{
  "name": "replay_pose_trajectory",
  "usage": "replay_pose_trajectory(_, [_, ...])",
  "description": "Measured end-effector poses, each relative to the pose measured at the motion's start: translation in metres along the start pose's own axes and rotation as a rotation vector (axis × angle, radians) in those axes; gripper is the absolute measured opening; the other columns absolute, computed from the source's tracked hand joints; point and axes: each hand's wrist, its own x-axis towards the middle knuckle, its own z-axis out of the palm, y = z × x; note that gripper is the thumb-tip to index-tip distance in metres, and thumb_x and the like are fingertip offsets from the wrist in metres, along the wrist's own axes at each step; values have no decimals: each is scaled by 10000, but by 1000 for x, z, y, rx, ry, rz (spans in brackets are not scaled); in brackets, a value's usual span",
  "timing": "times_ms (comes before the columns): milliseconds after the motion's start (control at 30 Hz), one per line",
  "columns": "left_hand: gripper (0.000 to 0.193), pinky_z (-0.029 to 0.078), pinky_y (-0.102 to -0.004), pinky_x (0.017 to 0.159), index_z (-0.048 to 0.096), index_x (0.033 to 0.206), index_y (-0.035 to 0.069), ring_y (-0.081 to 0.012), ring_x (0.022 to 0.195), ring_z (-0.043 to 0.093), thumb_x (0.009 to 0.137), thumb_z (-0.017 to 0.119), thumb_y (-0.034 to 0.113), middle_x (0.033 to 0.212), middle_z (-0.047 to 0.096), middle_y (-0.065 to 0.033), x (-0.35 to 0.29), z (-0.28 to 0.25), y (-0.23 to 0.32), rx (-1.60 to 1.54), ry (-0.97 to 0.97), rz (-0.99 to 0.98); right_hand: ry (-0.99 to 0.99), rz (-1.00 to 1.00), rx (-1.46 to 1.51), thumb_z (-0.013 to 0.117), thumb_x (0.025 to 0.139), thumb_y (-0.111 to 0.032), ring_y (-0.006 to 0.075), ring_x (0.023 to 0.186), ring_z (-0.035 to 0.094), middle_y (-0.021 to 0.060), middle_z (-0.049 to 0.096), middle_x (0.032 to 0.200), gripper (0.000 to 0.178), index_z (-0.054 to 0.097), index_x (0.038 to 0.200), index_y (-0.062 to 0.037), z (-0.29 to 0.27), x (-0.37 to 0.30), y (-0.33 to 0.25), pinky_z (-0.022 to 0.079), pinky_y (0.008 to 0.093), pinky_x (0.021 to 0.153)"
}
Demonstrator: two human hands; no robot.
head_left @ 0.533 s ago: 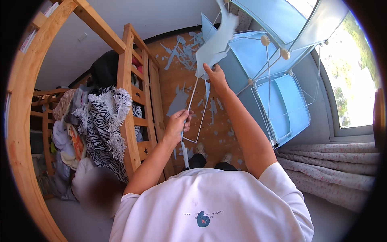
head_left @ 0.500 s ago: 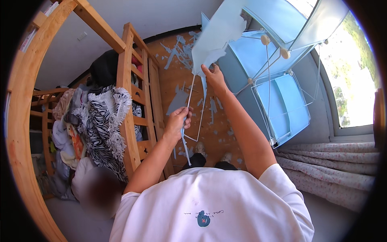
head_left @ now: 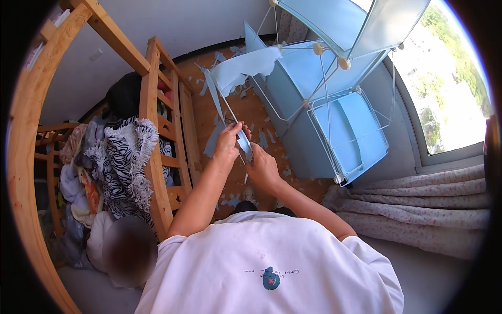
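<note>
My left hand (head_left: 230, 140) is closed around a thin white wire frame piece (head_left: 226, 106) in front of my body. A torn pale-blue plastic sheet (head_left: 246, 67) hangs from the far end of the wire, with ragged edges and a long strip trailing to the left. Just below the left hand, my right hand (head_left: 264, 166) pinches a narrow blue strip (head_left: 244, 144) that lies along the wire. Its fingertips are partly hidden.
Blue shreds (head_left: 213, 141) litter the wooden floor. To the right stands a blue panel-and-wire cabinet (head_left: 298, 99), beside a window and a gathered curtain (head_left: 408, 209). At left are a wooden bunk bed (head_left: 151, 120), heaped clothes (head_left: 123, 167) and a blurred person (head_left: 128, 251).
My right hand has come down from the big sheet to beside my left hand, onto the strip. The sheet has swung left and lower. My left hand still grips the wire.
</note>
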Motion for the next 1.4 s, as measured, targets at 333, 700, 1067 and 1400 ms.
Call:
replay_pose_trajectory(333, [79, 511, -362, 730, 515, 949, 29, -228, 814, 586, 891, 482, 71, 886, 575, -98, 4, 10, -37, -122, 96, -42, 273, -109, -208, 626, 708, -153, 318, 778, 591, 152, 503, 940, 544, 424, 1203, -51, -30, -13, 11, 468, 416, 590])
replay_pose_trajectory(700, [191, 433, -305, 526, 505, 870, 56, -143, 538, 411, 941, 409, 205, 618, 429, -30, -4, 55, -49, -345, 135, 5, 304, -350, -277, 549, 841, -239, 322, 562, 558, 106, 540, 597, 269, 499, 649, -57, -67, -2, 40, 416, 414, 478])
replay_pose_trajectory(1067, [225, 221, -234, 366, 523, 848, 97, -84, 402, 248, 943, 412, 268, 525, 301, 30, 13, 43, -43, -242, 262, -103, -51, -354, -569, 524, 854, -212, 311, 484, 532, 120, 551, 549, 234, 489, 705, -35, -63, 3, 23, 405, 394, 471])
replay_pose_trajectory(1400, [199, 539, -421, 669, 525, 969, 22, -236, 685, 593, 940, 427, 193, 694, 515, -67, 9, 19, -39, -178, 32, 32, 176, -390, -282, 614, 793, -326, 306, 621, 589, 94, 614, 679, 298, 607, 926, -60, -72, 15, 53, 468, 401, 596])
